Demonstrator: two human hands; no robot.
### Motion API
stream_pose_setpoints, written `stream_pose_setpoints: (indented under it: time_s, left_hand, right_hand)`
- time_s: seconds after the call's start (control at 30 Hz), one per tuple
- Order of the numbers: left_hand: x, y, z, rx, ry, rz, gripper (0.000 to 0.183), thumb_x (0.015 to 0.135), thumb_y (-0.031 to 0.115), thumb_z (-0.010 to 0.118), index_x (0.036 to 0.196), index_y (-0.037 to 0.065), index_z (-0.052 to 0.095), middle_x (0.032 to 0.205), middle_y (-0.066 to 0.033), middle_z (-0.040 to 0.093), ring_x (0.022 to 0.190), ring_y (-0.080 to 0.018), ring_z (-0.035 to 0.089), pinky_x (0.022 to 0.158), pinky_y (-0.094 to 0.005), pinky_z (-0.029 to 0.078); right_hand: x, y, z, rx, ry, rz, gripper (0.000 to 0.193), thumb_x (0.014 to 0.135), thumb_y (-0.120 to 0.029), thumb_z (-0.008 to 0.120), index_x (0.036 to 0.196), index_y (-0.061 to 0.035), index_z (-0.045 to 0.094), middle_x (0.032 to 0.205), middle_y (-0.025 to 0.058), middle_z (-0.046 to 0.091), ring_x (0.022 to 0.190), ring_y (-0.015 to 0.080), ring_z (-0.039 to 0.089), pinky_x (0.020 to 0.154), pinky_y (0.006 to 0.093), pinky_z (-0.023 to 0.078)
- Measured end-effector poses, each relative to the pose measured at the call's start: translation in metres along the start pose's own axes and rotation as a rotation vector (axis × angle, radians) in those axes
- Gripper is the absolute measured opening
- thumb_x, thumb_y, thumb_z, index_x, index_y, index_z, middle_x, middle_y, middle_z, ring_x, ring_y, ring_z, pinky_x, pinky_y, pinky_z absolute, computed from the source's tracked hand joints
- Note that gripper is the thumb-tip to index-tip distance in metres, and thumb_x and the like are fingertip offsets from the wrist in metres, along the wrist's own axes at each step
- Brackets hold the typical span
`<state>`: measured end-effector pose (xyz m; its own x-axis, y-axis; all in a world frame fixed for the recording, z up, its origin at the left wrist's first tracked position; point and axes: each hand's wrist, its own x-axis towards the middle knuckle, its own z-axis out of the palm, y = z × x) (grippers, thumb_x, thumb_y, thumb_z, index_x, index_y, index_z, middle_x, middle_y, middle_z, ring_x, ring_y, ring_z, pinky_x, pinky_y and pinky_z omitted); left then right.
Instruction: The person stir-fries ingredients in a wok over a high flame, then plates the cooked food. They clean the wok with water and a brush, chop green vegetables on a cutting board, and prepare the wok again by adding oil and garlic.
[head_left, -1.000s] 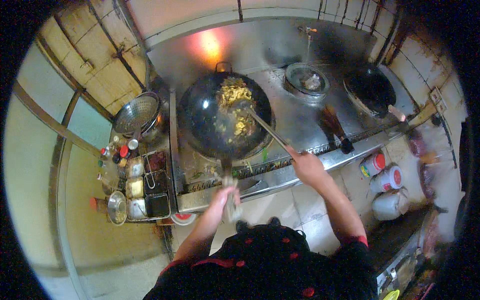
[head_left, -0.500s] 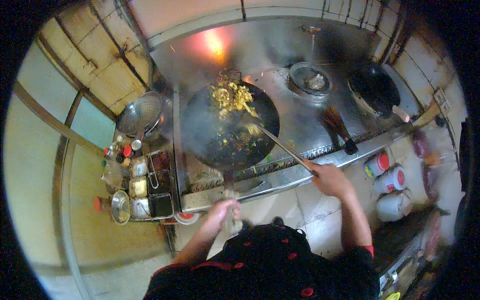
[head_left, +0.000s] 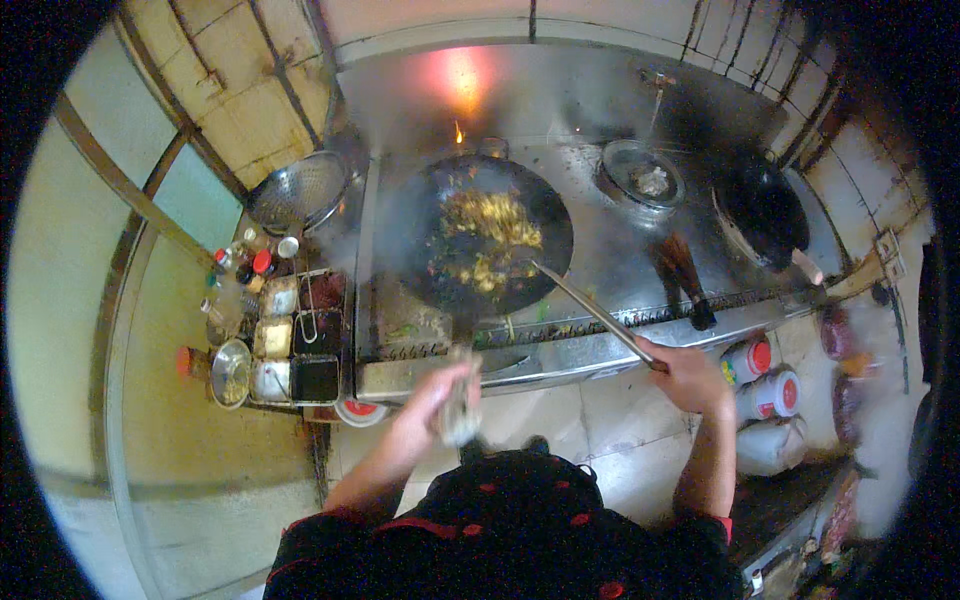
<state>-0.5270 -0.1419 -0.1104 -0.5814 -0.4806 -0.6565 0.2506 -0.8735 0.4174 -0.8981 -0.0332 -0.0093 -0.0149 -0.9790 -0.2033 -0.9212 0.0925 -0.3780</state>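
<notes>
My left hand (head_left: 433, 392) is closed around the wok's handle, over a pale cloth (head_left: 460, 412) wrapped on it. The black wok (head_left: 548, 215) sits over the left burner. Chopped yellowish food (head_left: 490, 218) with green and red bits lies in it, partly blurred under steam. My right hand (head_left: 692, 376) is closed on the long metal handle of a wok ladle (head_left: 598, 312). The ladle reaches leftward into the wok; its head among the food is hard to make out.
A flame (head_left: 459, 132) shows behind the wok. A perforated strainer (head_left: 300, 190) and seasoning tray (head_left: 318, 330) stand left. Rightward are a round water basin (head_left: 640, 175), a brush (head_left: 680, 270) and a second wok (head_left: 765, 215). Red-lidded tubs (head_left: 772, 395) stand below the counter's right end.
Food that was heaped high at the wok's far side has dropped and spread inside it. Both hands shift slightly; the whole view has moved a little.
</notes>
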Motion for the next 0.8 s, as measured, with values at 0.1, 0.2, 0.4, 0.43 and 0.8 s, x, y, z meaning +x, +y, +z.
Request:
stream_pose_setpoints:
  time_s: [0.1, 0.2, 0.4, 0.43, 0.8]
  left_hand:
    - [0.025, 0.033, 0.023, -0.056, -0.267, 0.198, 0.019, 0.084, 0.024, 0.057, 0.089, 0.005, 0.056, 0.069, -0.0038, 0.060, 0.054, -0.0159, 0.056, 0.049, -0.0284, 0.049]
    - [0.042, -0.002, 0.021, 0.171, 0.140, 0.080, 0.021, 0.085, 0.024, 0.054, 0.076, 0.005, 0.057, 0.064, -0.0062, 0.057, 0.058, -0.0189, 0.057, 0.055, -0.0323, 0.048]
    - [0.003, -0.031, -0.012, 0.196, 0.123, 0.063, 0.019, 0.085, 0.023, 0.053, 0.082, 0.005, 0.058, 0.065, -0.0065, 0.058, 0.051, -0.0190, 0.055, 0.048, -0.0358, 0.047]
    - [0.003, -0.015, -0.007, 0.205, 0.094, 0.090, 0.019, 0.085, 0.023, 0.053, 0.082, 0.006, 0.058, 0.064, -0.0064, 0.058, 0.050, -0.0192, 0.055, 0.047, -0.0362, 0.047]
    - [0.020, -0.047, -0.011, 0.185, 0.154, 0.121, 0.012, 0.080, 0.016, 0.058, 0.080, 0.004, 0.058, 0.062, -0.0074, 0.057, 0.054, -0.0188, 0.057, 0.050, -0.0341, 0.047]
  right_hand:
    - [0.019, -0.019, -0.002, -0.037, -0.010, -0.004, 0.048, 0.081, -0.014, 0.052, 0.127, -0.0232, 0.050, 0.087, 0.0175, 0.064, 0.076, 0.0383, 0.060, 0.071, 0.0460, 0.049]
    - [0.062, -0.059, 0.030, -0.103, 0.144, 0.003, 0.049, 0.081, -0.015, 0.050, 0.129, -0.0237, 0.048, 0.087, 0.0184, 0.064, 0.078, 0.0372, 0.061, 0.072, 0.0460, 0.049]
    - [0.011, -0.026, 0.002, -0.062, 0.109, -0.007, 0.049, 0.081, -0.018, 0.051, 0.130, -0.0224, 0.047, 0.087, 0.0181, 0.063, 0.078, 0.0382, 0.060, 0.071, 0.0451, 0.049]
    - [0.008, -0.020, -0.005, -0.035, 0.092, -0.088, 0.049, 0.082, -0.018, 0.052, 0.130, -0.0231, 0.046, 0.084, 0.0175, 0.063, 0.075, 0.0381, 0.061, 0.068, 0.0462, 0.050]
    - [0.047, -0.042, 0.049, 0.569, 0.137, 0.118, 0.046, 0.088, -0.018, 0.053, 0.133, -0.0190, 0.043, 0.067, 0.0114, 0.058, 0.050, 0.0240, 0.056, 0.043, 0.0385, 0.046]
